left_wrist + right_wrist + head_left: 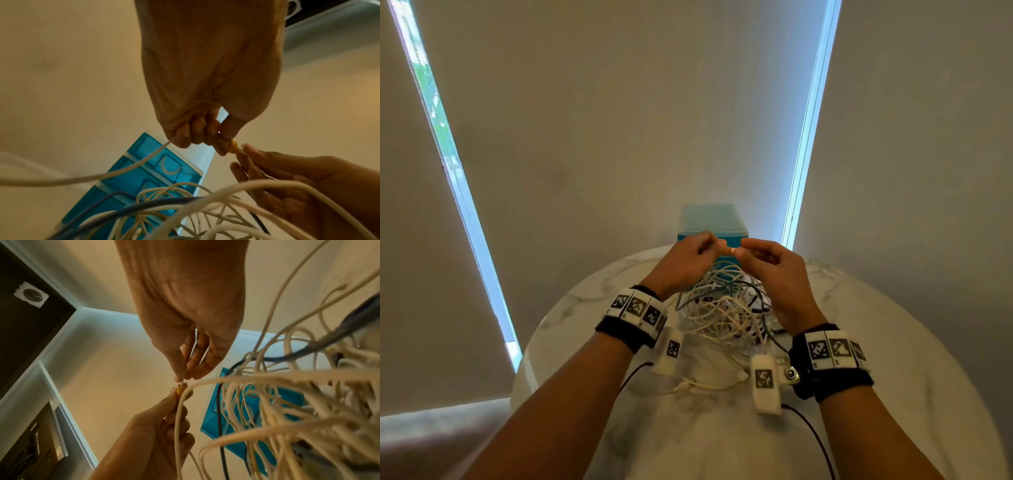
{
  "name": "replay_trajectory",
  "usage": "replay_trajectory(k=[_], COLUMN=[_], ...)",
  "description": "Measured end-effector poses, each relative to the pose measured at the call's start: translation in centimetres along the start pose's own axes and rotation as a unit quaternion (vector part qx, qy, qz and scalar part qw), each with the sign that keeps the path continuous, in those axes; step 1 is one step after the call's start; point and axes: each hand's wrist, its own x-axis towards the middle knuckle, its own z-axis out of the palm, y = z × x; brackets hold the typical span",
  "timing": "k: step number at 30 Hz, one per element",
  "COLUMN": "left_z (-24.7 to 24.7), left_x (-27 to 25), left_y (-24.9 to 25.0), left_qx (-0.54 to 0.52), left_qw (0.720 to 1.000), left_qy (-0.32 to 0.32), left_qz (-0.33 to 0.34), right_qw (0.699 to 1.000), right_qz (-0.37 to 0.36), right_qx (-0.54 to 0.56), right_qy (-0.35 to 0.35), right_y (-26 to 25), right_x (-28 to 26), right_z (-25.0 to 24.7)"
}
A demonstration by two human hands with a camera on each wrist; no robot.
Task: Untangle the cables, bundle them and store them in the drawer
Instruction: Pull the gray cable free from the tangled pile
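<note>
Your left hand (690,256) and right hand (774,262) pinch small orange tie (233,146) between fingers, above tangled cables (726,308) on tabletop (893,342); blue drawer unit (714,219) behind.

Tangled white cables (722,308) before blue drawer (714,222)

No readable words, brand names or numbers are showing anywhere. The wristbands (637,308) are carrying only black-and-white square code markers, not letters or digits. Pale marks are running down a dark panel (37,439) in the right wrist view, too blurred to read.
</note>
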Motion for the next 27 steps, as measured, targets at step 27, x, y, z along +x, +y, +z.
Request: replay_trajectory(k=[27], left_z=[0.1], left_x=[-0.9], left_y=[0.3], left_qx=[-0.200], left_qw=[0.975], left_qy=[-0.039], left_qz=[-0.085], right_qw=[0.965], right_qz=[-0.048], right_qx=[0.241], right_qy=[0.093], right_y=[-2.0], right_x=[0.8], right_z=[-4.0])
